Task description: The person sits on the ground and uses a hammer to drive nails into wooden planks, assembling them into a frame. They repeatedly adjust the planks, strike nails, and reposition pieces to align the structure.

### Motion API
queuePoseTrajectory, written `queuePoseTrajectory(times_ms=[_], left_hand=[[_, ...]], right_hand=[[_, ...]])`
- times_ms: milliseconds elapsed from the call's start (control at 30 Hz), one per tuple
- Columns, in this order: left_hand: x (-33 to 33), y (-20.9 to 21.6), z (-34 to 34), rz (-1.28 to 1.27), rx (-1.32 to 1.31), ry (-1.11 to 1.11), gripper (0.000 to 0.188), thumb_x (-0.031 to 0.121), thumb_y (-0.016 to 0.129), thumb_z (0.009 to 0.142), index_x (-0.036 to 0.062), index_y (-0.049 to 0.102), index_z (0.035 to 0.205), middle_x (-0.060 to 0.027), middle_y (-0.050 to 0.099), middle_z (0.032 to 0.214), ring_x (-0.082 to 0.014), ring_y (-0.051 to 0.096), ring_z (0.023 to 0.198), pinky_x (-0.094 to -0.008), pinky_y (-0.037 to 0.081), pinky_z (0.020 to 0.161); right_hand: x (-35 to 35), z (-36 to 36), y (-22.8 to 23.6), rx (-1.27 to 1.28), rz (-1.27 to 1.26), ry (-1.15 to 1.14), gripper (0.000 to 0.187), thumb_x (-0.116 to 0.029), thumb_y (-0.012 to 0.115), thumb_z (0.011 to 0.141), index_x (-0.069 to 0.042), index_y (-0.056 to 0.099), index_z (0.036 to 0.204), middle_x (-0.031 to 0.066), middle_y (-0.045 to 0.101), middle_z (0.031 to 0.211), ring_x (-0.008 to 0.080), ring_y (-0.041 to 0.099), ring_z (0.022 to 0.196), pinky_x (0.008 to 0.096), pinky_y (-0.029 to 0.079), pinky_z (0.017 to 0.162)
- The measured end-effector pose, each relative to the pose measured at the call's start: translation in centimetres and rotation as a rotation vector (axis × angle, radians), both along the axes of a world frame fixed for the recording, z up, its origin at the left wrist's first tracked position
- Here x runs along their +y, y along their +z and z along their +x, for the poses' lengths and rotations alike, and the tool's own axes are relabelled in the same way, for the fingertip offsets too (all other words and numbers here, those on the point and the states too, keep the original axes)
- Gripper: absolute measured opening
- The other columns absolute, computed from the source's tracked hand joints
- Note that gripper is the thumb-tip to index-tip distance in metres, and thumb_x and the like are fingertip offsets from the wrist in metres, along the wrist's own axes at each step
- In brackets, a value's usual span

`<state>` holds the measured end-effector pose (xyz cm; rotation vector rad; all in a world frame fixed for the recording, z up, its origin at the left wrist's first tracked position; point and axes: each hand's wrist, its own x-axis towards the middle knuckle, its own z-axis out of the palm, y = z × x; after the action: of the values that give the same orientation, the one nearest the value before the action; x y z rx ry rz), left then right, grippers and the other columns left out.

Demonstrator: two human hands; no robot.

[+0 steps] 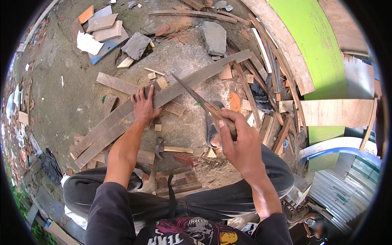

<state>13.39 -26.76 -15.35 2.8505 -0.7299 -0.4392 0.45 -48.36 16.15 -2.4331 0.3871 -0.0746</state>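
Observation:
My right hand (241, 145) grips the wooden handle of a handsaw (192, 92), whose narrow dark blade points up and to the left. The saw's tip appears over a long wooden plank (196, 78) that runs from lower left to upper right; I cannot tell whether it touches. My left hand (143, 106) lies with fingers spread on a shorter plank (107, 127) alongside the long one, its thumb reaching toward the long plank. A crosswise board (116, 82) lies under both. On the ground between my feet is a claw hammer (171, 150) with a light wooden handle.
Small wood offcuts (158, 127) lie scattered about. Stone blocks (214, 38) stand beyond the planks, and tile and board scraps (105, 32) are piled far left. Wood strips (249, 87), a green panel (316, 45) and corrugated metal sheets (332, 196) line the right. Another person (312, 226) is at lower right.

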Motion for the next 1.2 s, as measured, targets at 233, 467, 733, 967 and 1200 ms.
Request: queuePoseTrajectory(times_ms=[233, 467, 733, 967, 1200], left_hand=[[0.6, -0.6, -0.2, -0.018, -0.057, -0.005, 0.112, 0.051, 0.084, 0.062, 0.0255, 0.029, 0.156, -0.0209, 0.035, 0.146, -0.0378, 0.027, 0.141, -0.0593, 0.015, 0.116], [0.2, -0.5, -0.1, -0.037, -0.058, -0.014, 0.111, 0.054, 0.082, 0.065, 0.0262, 0.027, 0.157, -0.0214, 0.033, 0.147, -0.0384, 0.026, 0.141, -0.0603, 0.014, 0.116], [0.3, -0.9, 0.1, 0.017, -0.067, -0.016, 0.112, 0.057, 0.081, 0.065, 0.0262, 0.026, 0.158, -0.0223, 0.032, 0.148, -0.0390, 0.026, 0.141, -0.0587, 0.015, 0.115], [0.2, -0.7, 0.0, -0.021, -0.061, -0.027, 0.112, 0.056, 0.082, 0.064, 0.0243, 0.027, 0.157, -0.0219, 0.034, 0.146, -0.0387, 0.027, 0.140, -0.0592, 0.014, 0.115], [0.7, -1.0, -0.1, -0.027, -0.080, -0.016, 0.117, 0.058, 0.082, 0.063, 0.0202, 0.025, 0.157, -0.0211, 0.035, 0.144, -0.0379, 0.029, 0.139, -0.0571, 0.015, 0.116]], right_hand=[[2.2, -3.2, -5.0, 0.184, 0.158, -0.285, 0.046, -0.018, 0.071, 0.091, 0.004, 0.056, 0.128, 0.0248, 0.070, 0.096, 0.0370, 0.070, 0.083, 0.0418, 0.055, 0.072], [1.4, -6.1, -9.2, 0.222, 0.355, -0.288, 0.046, -0.015, 0.068, 0.090, 0.005, 0.057, 0.130, 0.0215, 0.071, 0.091, 0.0297, 0.070, 0.080, 0.0370, 0.054, 0.071], [2.5, -7.5, -13.1, 0.273, 0.599, -0.435, 0.045, -0.021, 0.065, 0.095, 0.005, 0.059, 0.132, 0.0148, 0.074, 0.101, 0.0212, 0.070, 0.091, 0.0310, 0.052, 0.085], [2.2, -6.0, -17.7, 0.381, 0.690, -0.441, 0.046, -0.019, 0.065, 0.096, 0.005, 0.058, 0.134, 0.0095, 0.069, 0.089, 0.0136, 0.061, 0.076, 0.0293, 0.049, 0.072], [0.3, -2.2, -11.5, 0.339, 0.638, -0.202, 0.053, -0.015, 0.063, 0.091, 0.002, 0.053, 0.140, 0.0123, 0.065, 0.081, 0.0140, 0.059, 0.072, 0.0302, 0.049, 0.069]])
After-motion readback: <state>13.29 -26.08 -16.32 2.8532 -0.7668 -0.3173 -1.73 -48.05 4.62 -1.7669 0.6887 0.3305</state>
